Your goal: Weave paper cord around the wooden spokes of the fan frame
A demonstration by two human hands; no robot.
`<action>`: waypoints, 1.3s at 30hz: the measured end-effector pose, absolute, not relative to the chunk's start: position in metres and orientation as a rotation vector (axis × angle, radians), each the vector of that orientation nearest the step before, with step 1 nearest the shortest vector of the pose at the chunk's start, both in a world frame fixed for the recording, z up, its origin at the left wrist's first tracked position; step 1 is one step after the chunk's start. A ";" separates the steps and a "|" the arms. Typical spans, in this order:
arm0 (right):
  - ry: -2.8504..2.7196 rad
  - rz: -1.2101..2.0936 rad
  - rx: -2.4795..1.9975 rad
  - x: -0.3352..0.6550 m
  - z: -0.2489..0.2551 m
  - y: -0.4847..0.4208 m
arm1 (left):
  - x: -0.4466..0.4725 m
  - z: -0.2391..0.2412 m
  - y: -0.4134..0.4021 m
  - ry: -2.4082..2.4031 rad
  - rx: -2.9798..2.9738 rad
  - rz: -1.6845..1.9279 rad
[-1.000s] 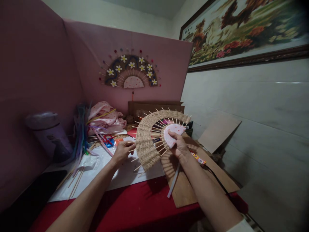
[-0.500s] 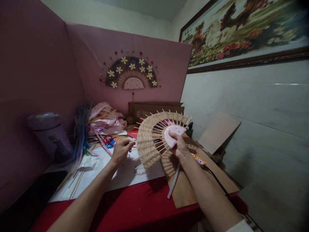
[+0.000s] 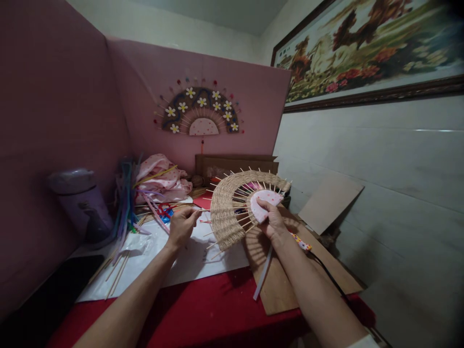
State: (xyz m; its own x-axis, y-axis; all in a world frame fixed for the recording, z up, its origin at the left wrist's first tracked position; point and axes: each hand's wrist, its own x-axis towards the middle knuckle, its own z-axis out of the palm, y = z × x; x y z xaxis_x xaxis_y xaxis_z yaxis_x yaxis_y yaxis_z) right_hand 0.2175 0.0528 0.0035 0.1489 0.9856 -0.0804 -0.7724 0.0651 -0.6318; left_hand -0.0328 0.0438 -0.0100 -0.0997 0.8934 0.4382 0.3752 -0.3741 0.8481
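Observation:
A half-round woven straw fan (image 3: 226, 208) with thin stick spokes and a pink dotted centre piece (image 3: 264, 203) is held up over the table. My right hand (image 3: 272, 222) grips it at that pink centre, thumb on top. My left hand (image 3: 181, 224) is closed in a pinch just left of the fan's woven rim, at the tips of the sticks; what it pinches is too thin to make out. A pale strip (image 3: 263, 273) hangs down below my right wrist.
White paper (image 3: 188, 261) covers a red tablecloth (image 3: 213, 309); a cardboard sheet (image 3: 286, 280) lies under the fan. Loose sticks (image 3: 116, 273), coloured strips (image 3: 125, 203), pink cloth (image 3: 161, 179) and a lidded jar (image 3: 81, 200) crowd the left. A finished flowered fan (image 3: 199, 111) hangs on the pink partition.
My left hand has drawn back from the fan's rim and closed into a pinch. The fan has tipped slightly flatter in my right hand.

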 end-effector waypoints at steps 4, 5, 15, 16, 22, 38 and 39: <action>-0.419 1.375 -0.608 0.218 0.003 0.054 | -0.033 -0.009 0.043 1.400 1.739 1.486; -0.422 1.370 -0.610 0.218 0.003 0.054 | -0.032 -0.009 0.043 1.404 1.750 1.487; -0.468 1.339 -0.644 0.216 0.002 0.054 | -0.035 -0.005 0.042 1.503 1.921 1.500; -0.467 1.338 -0.642 0.215 0.002 0.054 | -0.035 -0.005 0.041 1.523 1.963 1.499; -0.504 1.352 -0.632 0.216 -0.001 0.056 | -0.034 -0.003 0.036 1.645 2.134 1.489; -0.475 1.368 -0.655 0.212 0.000 0.051 | -0.037 0.000 0.036 1.691 2.292 1.384; -0.474 1.375 -0.663 0.212 0.000 0.051 | -0.037 0.000 0.036 1.701 2.307 1.367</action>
State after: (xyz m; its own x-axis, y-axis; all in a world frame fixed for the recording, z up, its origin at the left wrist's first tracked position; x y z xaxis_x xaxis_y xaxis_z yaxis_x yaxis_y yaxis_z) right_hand 0.2117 0.0509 0.0000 0.1497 0.9862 -0.0701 -0.7335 0.0632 -0.6768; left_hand -0.0367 0.0363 -0.0001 0.0558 0.7635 0.6434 0.7925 -0.4259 0.4365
